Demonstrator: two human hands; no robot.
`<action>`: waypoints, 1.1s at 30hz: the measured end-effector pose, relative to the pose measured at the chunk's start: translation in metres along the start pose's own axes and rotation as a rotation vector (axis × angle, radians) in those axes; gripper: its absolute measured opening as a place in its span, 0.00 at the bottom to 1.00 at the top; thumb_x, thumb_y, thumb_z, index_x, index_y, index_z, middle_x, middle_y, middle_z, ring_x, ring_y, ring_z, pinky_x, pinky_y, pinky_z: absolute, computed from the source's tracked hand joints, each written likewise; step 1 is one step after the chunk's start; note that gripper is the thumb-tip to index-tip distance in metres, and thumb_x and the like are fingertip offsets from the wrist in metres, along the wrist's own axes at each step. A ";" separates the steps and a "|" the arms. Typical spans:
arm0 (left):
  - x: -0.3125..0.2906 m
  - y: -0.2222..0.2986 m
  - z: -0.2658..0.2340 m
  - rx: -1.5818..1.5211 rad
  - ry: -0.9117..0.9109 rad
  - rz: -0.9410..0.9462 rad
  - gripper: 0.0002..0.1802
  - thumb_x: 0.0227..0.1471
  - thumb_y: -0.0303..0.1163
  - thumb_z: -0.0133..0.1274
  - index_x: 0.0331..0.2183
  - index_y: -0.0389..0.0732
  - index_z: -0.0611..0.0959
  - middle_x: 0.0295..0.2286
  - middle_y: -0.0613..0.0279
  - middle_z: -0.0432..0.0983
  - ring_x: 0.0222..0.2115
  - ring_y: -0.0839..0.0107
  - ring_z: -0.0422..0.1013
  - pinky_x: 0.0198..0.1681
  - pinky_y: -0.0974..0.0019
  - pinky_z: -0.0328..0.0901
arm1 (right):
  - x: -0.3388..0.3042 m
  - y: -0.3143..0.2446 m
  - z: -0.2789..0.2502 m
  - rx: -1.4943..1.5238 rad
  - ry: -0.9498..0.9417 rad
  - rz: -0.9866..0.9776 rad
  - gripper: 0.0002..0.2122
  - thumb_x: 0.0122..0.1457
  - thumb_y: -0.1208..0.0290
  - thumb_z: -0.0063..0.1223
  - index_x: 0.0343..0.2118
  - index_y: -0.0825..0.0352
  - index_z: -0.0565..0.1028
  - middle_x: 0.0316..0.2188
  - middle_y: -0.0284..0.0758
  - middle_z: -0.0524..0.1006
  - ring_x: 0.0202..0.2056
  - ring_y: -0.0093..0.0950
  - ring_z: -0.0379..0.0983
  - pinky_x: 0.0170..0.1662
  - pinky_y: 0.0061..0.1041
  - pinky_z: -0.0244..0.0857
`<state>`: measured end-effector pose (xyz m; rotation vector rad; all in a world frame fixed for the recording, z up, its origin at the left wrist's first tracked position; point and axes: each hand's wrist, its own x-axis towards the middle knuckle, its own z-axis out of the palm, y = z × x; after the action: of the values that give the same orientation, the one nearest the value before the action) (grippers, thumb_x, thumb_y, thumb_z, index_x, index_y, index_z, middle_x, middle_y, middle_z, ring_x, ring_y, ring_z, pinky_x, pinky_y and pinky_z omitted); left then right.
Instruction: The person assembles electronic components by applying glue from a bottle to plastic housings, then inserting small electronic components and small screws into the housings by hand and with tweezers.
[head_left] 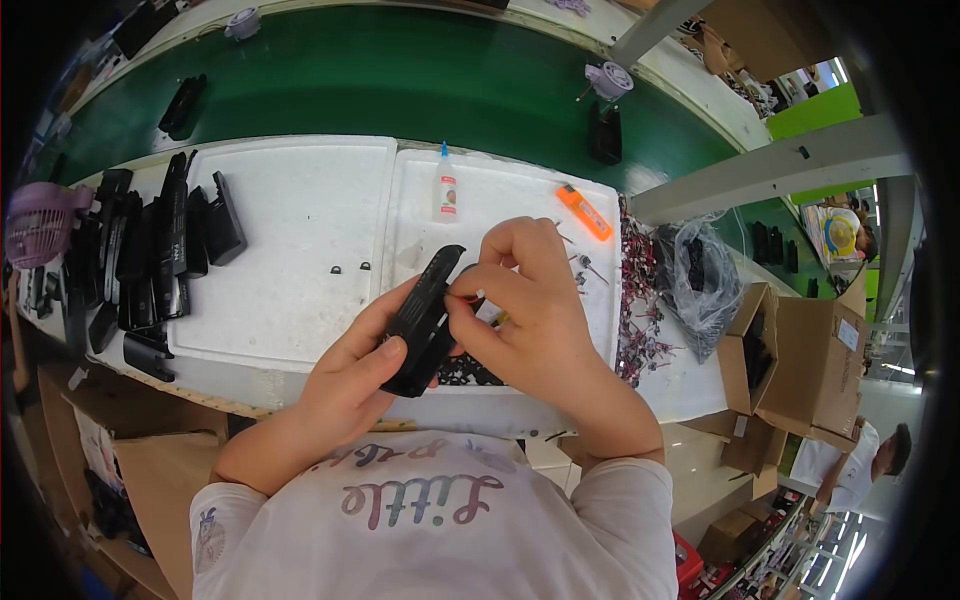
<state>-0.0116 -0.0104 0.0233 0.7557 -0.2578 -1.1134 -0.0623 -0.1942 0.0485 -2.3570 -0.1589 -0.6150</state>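
My left hand [352,368] is closed around a long black plastic housing [425,305], tilted over the white foam sheet, with the thumb along its near end. The fingers of my right hand [535,315] are pinched at the housing's right side. A bit of red and a small whitish end show at those fingertips, seemingly a small wired part; most of it is hidden. Beyond my hands stands a white glue bottle [445,198] with a blue tip. An orange utility knife [585,212] lies farther right. Two tiny black pieces [336,269] rest on the foam at left.
Black housings [140,245] crowd the left side beside a purple fan [48,225]. To the right are a heap of small wired parts [645,300], a clear plastic bag [695,285] and cardboard boxes [815,365]. A green conveyor belt [390,75] runs along the far side.
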 end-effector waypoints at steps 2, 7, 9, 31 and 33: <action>0.000 0.000 0.000 0.031 -0.011 0.008 0.30 0.56 0.36 0.40 0.58 0.40 0.52 0.49 0.59 0.61 0.45 0.71 0.63 0.41 0.68 0.62 | 0.000 0.000 0.001 -0.001 0.012 0.002 0.07 0.36 0.81 0.57 0.21 0.65 0.72 0.26 0.33 0.63 0.28 0.29 0.58 0.29 0.25 0.54; -0.001 -0.004 0.000 0.033 0.011 0.026 0.29 0.57 0.34 0.39 0.58 0.40 0.52 0.48 0.60 0.61 0.43 0.73 0.62 0.42 0.68 0.61 | -0.001 0.001 0.007 -0.066 0.005 -0.018 0.08 0.35 0.81 0.57 0.21 0.66 0.71 0.26 0.33 0.64 0.28 0.31 0.59 0.30 0.28 0.54; -0.001 -0.005 0.001 0.034 0.014 0.042 0.29 0.57 0.34 0.39 0.57 0.40 0.52 0.48 0.61 0.61 0.43 0.73 0.62 0.43 0.67 0.61 | 0.000 -0.002 0.009 -0.097 0.000 -0.016 0.08 0.35 0.80 0.58 0.21 0.66 0.71 0.27 0.34 0.64 0.28 0.31 0.59 0.30 0.28 0.54; 0.007 -0.009 -0.006 -0.043 0.108 0.083 0.27 0.57 0.35 0.39 0.57 0.39 0.54 0.48 0.61 0.62 0.45 0.72 0.63 0.43 0.65 0.63 | 0.010 -0.002 0.015 -0.172 -0.096 0.053 0.07 0.38 0.79 0.58 0.23 0.67 0.72 0.30 0.33 0.67 0.35 0.33 0.61 0.38 0.32 0.53; 0.007 -0.009 -0.007 -0.124 0.091 0.065 0.28 0.57 0.36 0.38 0.56 0.39 0.54 0.48 0.61 0.62 0.45 0.71 0.63 0.43 0.64 0.63 | 0.011 -0.002 0.009 -0.127 -0.123 0.062 0.07 0.38 0.78 0.58 0.23 0.67 0.73 0.30 0.33 0.67 0.36 0.33 0.61 0.38 0.31 0.53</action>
<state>-0.0111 -0.0154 0.0105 0.6809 -0.1342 -1.0209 -0.0492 -0.1877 0.0489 -2.5136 -0.1034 -0.4620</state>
